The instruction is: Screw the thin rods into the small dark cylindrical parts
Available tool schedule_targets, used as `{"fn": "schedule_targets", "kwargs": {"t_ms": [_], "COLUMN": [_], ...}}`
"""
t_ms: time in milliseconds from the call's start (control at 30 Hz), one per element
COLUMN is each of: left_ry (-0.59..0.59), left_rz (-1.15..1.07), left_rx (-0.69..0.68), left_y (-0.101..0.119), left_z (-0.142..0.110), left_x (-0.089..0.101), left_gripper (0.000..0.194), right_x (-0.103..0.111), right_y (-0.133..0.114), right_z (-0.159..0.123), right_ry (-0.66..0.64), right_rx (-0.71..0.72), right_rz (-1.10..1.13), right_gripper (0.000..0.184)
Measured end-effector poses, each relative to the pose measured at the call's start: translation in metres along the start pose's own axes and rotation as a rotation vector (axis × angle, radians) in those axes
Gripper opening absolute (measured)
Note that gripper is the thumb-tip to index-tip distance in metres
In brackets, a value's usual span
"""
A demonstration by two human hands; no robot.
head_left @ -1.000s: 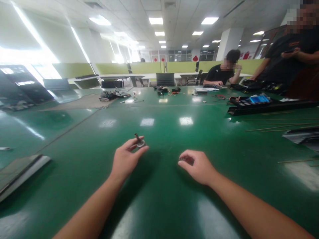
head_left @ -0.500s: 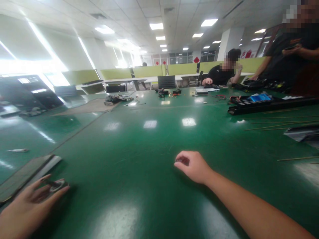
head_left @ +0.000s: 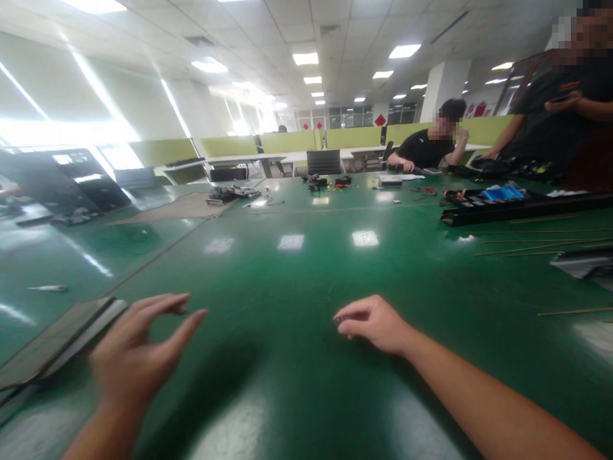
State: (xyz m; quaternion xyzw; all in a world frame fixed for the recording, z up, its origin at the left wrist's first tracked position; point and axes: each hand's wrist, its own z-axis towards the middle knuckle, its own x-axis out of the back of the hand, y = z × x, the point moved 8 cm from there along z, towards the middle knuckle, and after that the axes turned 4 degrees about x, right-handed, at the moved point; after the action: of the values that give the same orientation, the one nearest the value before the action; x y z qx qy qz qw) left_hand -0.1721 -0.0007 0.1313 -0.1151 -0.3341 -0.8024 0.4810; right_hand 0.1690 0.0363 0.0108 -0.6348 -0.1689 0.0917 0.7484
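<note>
My left hand (head_left: 138, 348) hovers low over the green table (head_left: 297, 281) at the lower left, fingers stretched out and apart, nothing visible in it. It is slightly smeared by motion and sits just right of a flat dark panel (head_left: 52, 338). My right hand (head_left: 371, 322) rests near the middle of the table with its fingers curled into a pinch round a small dark part that I cannot make out. The metal piece seen before is out of sight.
A long black tray (head_left: 522, 207) with blue items lies at the right, thin rods (head_left: 536, 243) in front of it. Tools and cables (head_left: 325, 182) sit at the far end, where a seated person (head_left: 426, 150) leans. Another person (head_left: 560, 115) stands at the far right.
My left hand carried a small metal piece from the table's middle to the lower left, then came back rightward with fingers spread and nothing in them. My right hand stayed almost still.
</note>
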Motion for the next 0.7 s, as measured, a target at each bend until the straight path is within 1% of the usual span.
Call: {"fn": "schedule_targets", "kwargs": {"t_ms": [33, 67, 133, 200, 233, 267, 333, 367, 433, 467, 533, 600, 633, 700], "left_ry": [-0.157, -0.286, -0.469, -0.621, -0.678, -0.722, -0.739, -0.729, -0.702, -0.694, -0.673, -0.58, -0.504, -0.277], "left_rz": [-0.037, -0.129, -0.311, -0.472, -0.538, -0.597, -0.691, -0.729, -0.785, -0.794, -0.752, -0.611, -0.514, -0.261], "left_rx": [-0.128, -0.236, -0.334, -0.385, -0.393, -0.39, -0.351, -0.326, -0.272, -0.243, -0.169, -0.075, -0.03, 0.072], "left_y": [0.027, 0.053, 0.096, 0.131, 0.146, 0.158, 0.174, 0.179, 0.179, 0.175, 0.157, 0.122, 0.101, 0.056], "left_z": [-0.001, -0.006, -0.017, -0.031, -0.038, -0.043, -0.049, -0.05, -0.05, -0.048, -0.042, -0.03, -0.022, -0.007], "left_x": [-0.028, -0.053, -0.094, -0.126, -0.137, -0.146, -0.153, -0.154, -0.151, -0.149, -0.141, -0.124, -0.11, -0.071], "left_gripper": [0.037, 0.043, 0.052, 0.057, 0.051, 0.039, 0.016, 0.01, 0.008, 0.009, 0.01, 0.012, 0.015, 0.02], "right_x": [-0.002, -0.004, -0.005, -0.006, -0.006, -0.006, -0.007, -0.007, -0.008, -0.009, -0.01, -0.011, -0.012, -0.014], "right_y": [0.003, 0.004, 0.005, 0.005, 0.004, 0.003, 0.001, 0.0, -0.001, -0.001, 0.001, 0.005, 0.006, 0.008], "right_z": [0.0, -0.001, -0.002, -0.002, -0.002, -0.002, -0.002, -0.003, -0.003, -0.003, -0.003, -0.003, -0.003, -0.004], "right_ry": [-0.028, -0.048, -0.066, -0.071, -0.076, -0.08, -0.088, -0.089, -0.1, -0.112, -0.135, -0.157, -0.166, -0.196], "right_rx": [-0.033, -0.054, -0.072, -0.073, -0.068, -0.058, -0.037, -0.027, -0.012, -0.009, -0.021, -0.061, -0.081, -0.114], "right_rz": [0.06, 0.107, 0.175, 0.22, 0.236, 0.252, 0.29, 0.314, 0.355, 0.364, 0.347, 0.294, 0.266, 0.219], "right_gripper": [0.03, 0.031, 0.034, 0.036, 0.036, 0.035, 0.035, 0.036, 0.039, 0.041, 0.042, 0.041, 0.04, 0.035]}}
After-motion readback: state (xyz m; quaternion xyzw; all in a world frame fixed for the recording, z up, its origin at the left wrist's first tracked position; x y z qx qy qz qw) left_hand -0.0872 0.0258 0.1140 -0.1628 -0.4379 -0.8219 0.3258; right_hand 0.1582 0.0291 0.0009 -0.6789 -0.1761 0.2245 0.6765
